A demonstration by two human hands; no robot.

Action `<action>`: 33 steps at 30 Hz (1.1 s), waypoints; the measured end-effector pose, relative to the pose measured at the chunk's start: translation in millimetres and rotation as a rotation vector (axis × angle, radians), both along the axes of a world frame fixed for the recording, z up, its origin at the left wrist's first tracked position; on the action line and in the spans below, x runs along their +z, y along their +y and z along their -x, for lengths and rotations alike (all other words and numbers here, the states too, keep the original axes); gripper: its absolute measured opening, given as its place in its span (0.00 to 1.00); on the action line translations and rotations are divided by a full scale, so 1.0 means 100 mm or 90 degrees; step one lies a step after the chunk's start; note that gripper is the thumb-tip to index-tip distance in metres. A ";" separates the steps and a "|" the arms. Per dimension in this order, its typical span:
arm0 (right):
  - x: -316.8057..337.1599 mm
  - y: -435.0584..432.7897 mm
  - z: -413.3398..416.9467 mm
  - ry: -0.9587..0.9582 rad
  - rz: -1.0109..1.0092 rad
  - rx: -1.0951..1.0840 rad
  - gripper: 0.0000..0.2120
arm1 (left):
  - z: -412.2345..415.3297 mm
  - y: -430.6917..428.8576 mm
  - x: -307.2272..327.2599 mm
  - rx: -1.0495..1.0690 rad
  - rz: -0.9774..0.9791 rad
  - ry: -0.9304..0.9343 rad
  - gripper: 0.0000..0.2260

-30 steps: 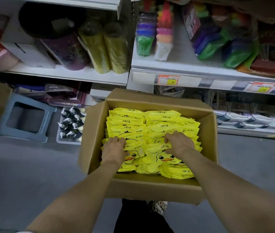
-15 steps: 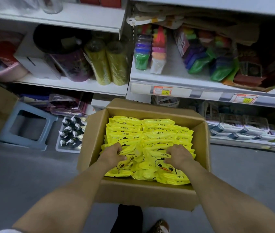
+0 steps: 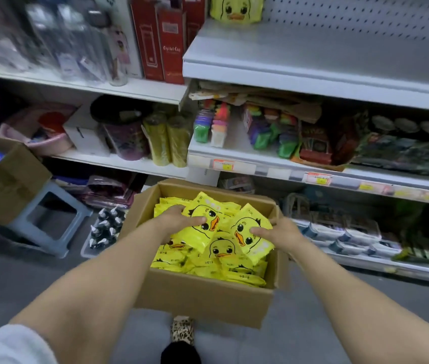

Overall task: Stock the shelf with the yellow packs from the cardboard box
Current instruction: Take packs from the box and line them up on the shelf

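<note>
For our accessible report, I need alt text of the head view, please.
The left hand and the right hand grip yellow packs with duck faces inside an open cardboard box in a shop aisle. Above, a grey shelf holds one matching pack.

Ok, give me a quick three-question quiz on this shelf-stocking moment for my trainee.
1. True or false: the left hand and the right hand each grip yellow packs over the cardboard box.
2. How many yellow packs show on the top shelf: A none, B one, C five?
3. Fill in: the packs carry a ___ face.
Key: 1 true; 2 B; 3 duck.
</note>
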State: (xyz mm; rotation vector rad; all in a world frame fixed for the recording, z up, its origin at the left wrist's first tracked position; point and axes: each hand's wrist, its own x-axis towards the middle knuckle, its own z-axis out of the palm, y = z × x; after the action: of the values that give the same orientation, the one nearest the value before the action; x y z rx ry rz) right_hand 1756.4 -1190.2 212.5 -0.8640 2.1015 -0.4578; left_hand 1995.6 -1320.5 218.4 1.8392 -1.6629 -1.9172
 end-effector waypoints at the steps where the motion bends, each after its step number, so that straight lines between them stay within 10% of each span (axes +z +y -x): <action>1: 0.11 0.06 0.06 -0.011 0.025 -0.003 0.25 | 0.02 -0.01 0.10 -0.008 -0.018 0.009 0.43; 4: 0.47 0.22 0.19 -0.003 0.080 -0.019 0.18 | 0.07 0.01 0.43 -0.060 -0.009 0.057 0.29; 10: 1.06 0.42 0.25 -0.019 0.213 -0.047 0.13 | 0.19 0.04 1.12 -0.080 0.124 0.034 0.52; 16: 1.45 0.39 0.34 -0.100 0.349 -0.107 0.37 | 0.30 0.32 1.97 -0.058 0.200 0.080 0.24; 20: 1.86 0.29 0.39 -0.100 0.405 -0.079 0.20 | 0.41 0.07 2.26 -0.057 0.237 0.111 0.22; 33: 2.60 -1.00 1.02 -0.004 0.504 -0.077 0.17 | 1.17 -1.34 2.93 -0.192 0.418 0.079 0.11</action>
State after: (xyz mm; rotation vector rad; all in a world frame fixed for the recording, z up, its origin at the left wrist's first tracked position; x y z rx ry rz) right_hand 1654.5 -1289.9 472.9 -1.1544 1.9665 -1.4084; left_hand 1879.1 -1454.7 511.0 1.2498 -2.2554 -1.2673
